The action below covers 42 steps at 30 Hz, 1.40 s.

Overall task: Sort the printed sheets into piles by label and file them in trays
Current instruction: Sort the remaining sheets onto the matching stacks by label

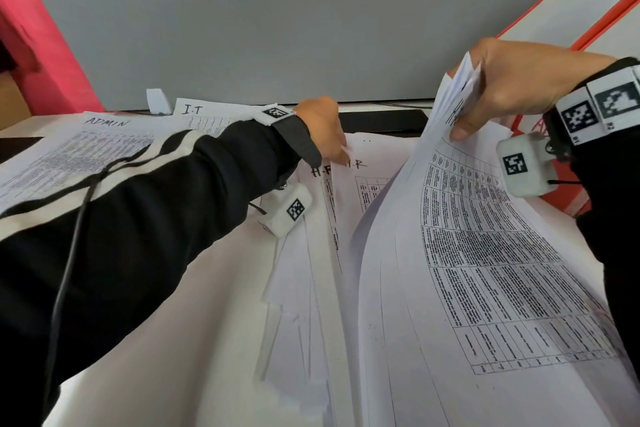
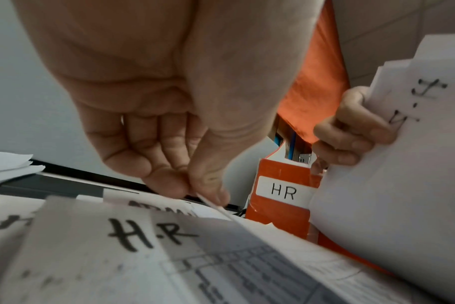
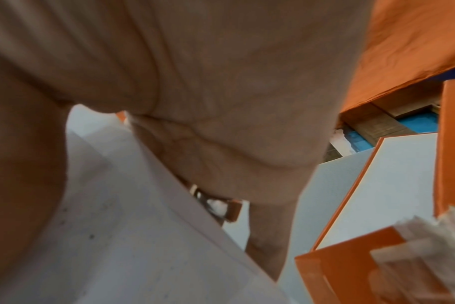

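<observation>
My right hand grips the top edge of a thick sheaf of printed sheets and lifts it off the pile; the same sheaf fills the right of the left wrist view. My left hand pinches the top corner of a sheet marked H.R lying under the lifted sheaf, thumb and forefinger closed on its edge. That H.R sheet lies flat on the stack. An orange tray labelled HR stands behind it. In the right wrist view the palm hides most of the paper.
A pile headed ADMIN and a pile headed I.T lie at the back left on the table. Orange trays stand at the right, seen close as an orange tray wall. A grey wall closes the back; a pink panel stands at left.
</observation>
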Available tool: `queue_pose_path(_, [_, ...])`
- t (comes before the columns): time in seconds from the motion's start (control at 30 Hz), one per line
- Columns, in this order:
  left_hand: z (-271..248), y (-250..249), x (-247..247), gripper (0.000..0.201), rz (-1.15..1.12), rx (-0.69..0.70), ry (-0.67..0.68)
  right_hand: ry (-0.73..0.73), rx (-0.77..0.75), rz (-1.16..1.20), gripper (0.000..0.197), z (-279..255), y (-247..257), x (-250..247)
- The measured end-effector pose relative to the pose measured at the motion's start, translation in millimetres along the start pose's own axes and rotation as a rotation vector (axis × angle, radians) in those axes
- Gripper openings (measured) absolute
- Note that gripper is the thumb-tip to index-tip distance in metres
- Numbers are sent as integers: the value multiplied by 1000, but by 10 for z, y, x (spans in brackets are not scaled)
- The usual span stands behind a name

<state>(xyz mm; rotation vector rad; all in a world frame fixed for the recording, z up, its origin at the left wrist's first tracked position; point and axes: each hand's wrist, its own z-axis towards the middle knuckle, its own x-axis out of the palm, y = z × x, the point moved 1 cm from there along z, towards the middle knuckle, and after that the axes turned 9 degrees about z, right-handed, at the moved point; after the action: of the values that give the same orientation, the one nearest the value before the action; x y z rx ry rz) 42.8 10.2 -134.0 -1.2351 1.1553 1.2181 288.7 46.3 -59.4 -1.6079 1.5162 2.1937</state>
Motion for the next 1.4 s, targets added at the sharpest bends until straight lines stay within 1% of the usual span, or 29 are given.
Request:
queue_pose_path(0.1, [-12,-10,-76,33,-56,-41,-54,10,13,1,32,8,5,8])
queue_pose_path(0.17, [-46,-22,-141,28,-101,-35,-88,23,32,-6,31,17,9,19])
queue_pose_path(0.23, [-90,-46,-210,24,-163,-4,-132,37,52,5,33,36,0,31])
queue_pose_path(0.33, [-171,-120,-319,21,-291,59,-179,41,46,-4,44,38,25,67])
queue_pose_path(0.4, [-237,-174,-401,17,-400,117,-180,34,30,-5,35,44,30,76])
queue_pose_path(0.47, [-298,-206,-476,21,-541,161,-176,12,13,-1,25,17,48,73])
queue_pose_path(0.57, [-304,-188,-509,39,-668,162,-209,-12,-7,-24,28,-16,43,26])
queue_pose_path(0.6, [-273,-149,-490,43,-662,137,-197,-21,-8,-16,29,-26,44,0])
queue_pose_path(0.67, [-205,-22,-404,49,-574,74,-110,-24,-16,-3,32,-46,35,-49])
queue_pose_path(0.7, [-174,51,-354,52,-459,57,-53,-21,-22,-9,34,-52,25,-72])
queue_pose_path(0.77, [-129,194,-238,54,-115,19,77,-19,-20,-18,37,-66,7,-101])
queue_pose_path(0.8, [-134,238,-181,51,31,1,150,-26,-15,-21,34,-69,5,-113])
queue_pose_path(0.83, [-141,271,-129,49,111,-14,222,-22,-14,-28,29,-64,2,-115])
queue_pose_path(0.87, [-144,295,-90,50,114,-28,273,-8,-17,-26,25,-59,4,-107])
queue_pose_path(0.9, [-144,310,-65,51,72,-39,292,14,-27,-21,25,-56,7,-99])
queue_pose_path(0.97, [-143,313,-67,49,5,-40,247,31,-46,-16,28,-38,10,-87])
queue_pose_path(1.1, [-122,267,-142,29,-23,-37,68,35,-65,-26,29,-26,-2,-92])
queue_pose_path(1.17, [-122,232,-169,24,-38,-37,3,39,-56,-26,30,-26,-3,-81])
queue_pose_path(1.4, [-106,124,-98,20,7,-40,-91,15,-30,-36,34,-41,47,-37])
